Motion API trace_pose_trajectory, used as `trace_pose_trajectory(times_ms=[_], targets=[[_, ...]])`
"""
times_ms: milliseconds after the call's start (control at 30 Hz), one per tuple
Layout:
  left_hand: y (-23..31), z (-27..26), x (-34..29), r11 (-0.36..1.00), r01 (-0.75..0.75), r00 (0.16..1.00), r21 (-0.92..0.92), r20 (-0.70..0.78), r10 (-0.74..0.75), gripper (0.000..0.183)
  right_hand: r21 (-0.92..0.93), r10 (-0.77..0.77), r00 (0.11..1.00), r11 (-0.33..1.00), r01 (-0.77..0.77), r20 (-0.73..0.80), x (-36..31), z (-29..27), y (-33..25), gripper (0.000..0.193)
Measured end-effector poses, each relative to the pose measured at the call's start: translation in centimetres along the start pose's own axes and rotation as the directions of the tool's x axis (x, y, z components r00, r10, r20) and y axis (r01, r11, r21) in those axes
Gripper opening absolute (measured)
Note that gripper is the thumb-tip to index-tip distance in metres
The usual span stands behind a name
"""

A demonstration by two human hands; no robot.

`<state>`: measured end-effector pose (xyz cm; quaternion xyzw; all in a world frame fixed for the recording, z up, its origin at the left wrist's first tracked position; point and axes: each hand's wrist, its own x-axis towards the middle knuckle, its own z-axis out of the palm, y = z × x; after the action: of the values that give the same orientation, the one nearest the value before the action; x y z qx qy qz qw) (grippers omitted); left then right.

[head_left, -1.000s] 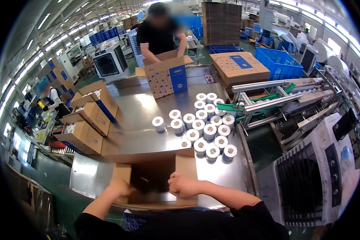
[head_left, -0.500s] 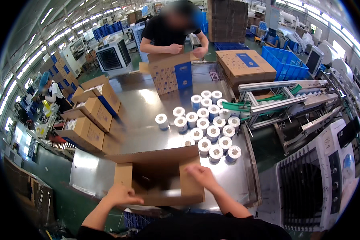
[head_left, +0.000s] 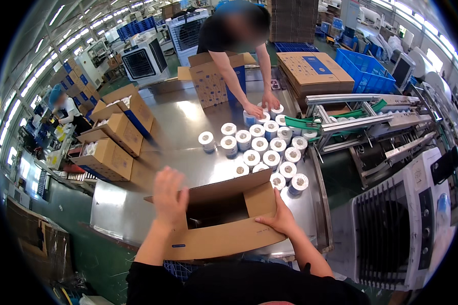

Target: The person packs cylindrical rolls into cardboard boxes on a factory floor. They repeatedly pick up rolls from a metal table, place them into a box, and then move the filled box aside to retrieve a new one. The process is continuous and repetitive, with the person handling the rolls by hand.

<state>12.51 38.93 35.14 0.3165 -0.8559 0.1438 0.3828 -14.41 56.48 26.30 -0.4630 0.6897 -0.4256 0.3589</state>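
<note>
An open cardboard box (head_left: 224, 239) stands at the near edge of the metal table in front of me, its flaps up. My right hand (head_left: 280, 216) grips the box's right end, thumb on the near flap and fingers on the outer side. Slightly blurred, my left hand (head_left: 170, 195) is raised over the box's left end, fingers stretched and thumb apart, holding nothing. Beyond the box stand several white rolls (head_left: 243, 137) on end, with blue-and-white sides. The inside of the box is dark, so its contents cannot be made out.
Across the metal table (head_left: 173, 129), a co-worker's hands (head_left: 262, 108) touch the far rolls beside another open carton (head_left: 208, 84). Filled cartons (head_left: 112, 157) line the left. At right are flattened cartons (head_left: 310, 68), a conveyor (head_left: 351, 122) and an air cooler (head_left: 392, 234).
My left hand has risen from the near left corner. My right hand has shifted onto the right end, and the box has turned slightly. The co-worker has reached from the carton to the rolls.
</note>
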Motion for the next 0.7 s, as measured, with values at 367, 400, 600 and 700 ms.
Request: trace_pose_trajectory(times_ms=[367,400,600,700], targets=[[-1.3,-2.6,-8.9,0.921,0.365,0.495,0.138,0.809,-0.317,0.05,0.352,0.072,0.987,0.928,-0.119,0.143,1.1,0.8,1.5,0.102],[-1.2,-2.6,-11.4,0.966,0.218,0.654,0.136,0.715,-0.248,0.052,0.361,-0.012,0.991,0.932,-0.038,0.136,1.4,1.5,1.5,0.096],[-0.8,-2.0,-11.9,0.927,0.34,0.603,0.161,0.719,-0.346,0.059,0.615,0.073,0.99,0.777,-0.133,0.123,3.4,3.4,3.6,0.058],[-4.1,-2.7,-13.2,0.916,0.371,0.575,0.155,0.736,-0.357,0.058,0.513,0.023,0.996,0.856,-0.066,0.09,4.7,7.2,8.3,0.047]])
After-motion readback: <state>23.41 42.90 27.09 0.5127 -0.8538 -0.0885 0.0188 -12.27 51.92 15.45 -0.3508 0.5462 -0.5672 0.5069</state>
